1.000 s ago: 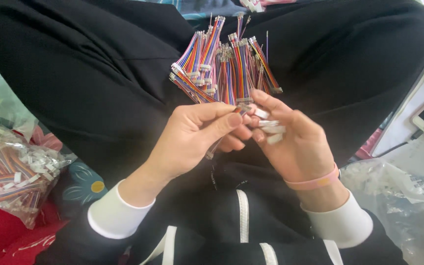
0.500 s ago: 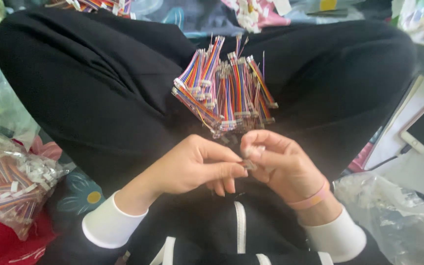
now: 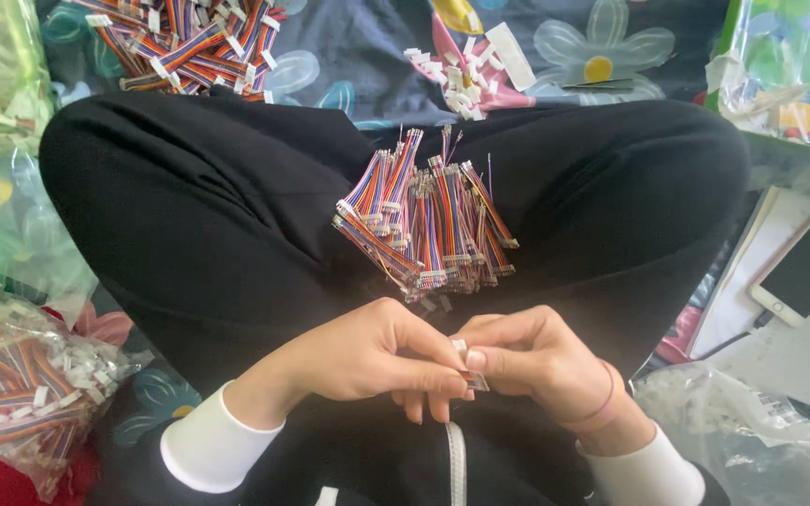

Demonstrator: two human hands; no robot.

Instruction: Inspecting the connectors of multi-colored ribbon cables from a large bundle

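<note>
I am looking down at my crossed legs in black trousers [image 3: 189,215], and I am taking the heap of rainbow-coloured wire bundles [image 3: 428,225] on my lap as the landmark. Just below that heap, nearer my body, my two hands are meeting fingertip to fingertip. My left hand [image 3: 367,361] is pinching shut on a small connector piece [image 3: 472,379], thumb and forefinger pressed together over it. My right hand [image 3: 532,361] is curling closed against the same piece from the other side, its fingers gripping a small white plug end [image 3: 459,346] that is touching the left fingertips. How the two parts are joining I cannot tell, since the fingers are covering most of them. A pink band is sitting on my right wrist.

Beyond the heap, on the flowered cloth [image 3: 349,56], a second pile of coloured wires [image 3: 189,42] is lying up and to the left, and a scatter of white plugs [image 3: 466,70] is lying straight above. Far left of the heap, a clear bag of more wires [image 3: 21,394] is resting by my knee. Far right of it, a phone [image 3: 808,262] is lying face up on white paper, with another clear bag [image 3: 752,431] below it.
</note>
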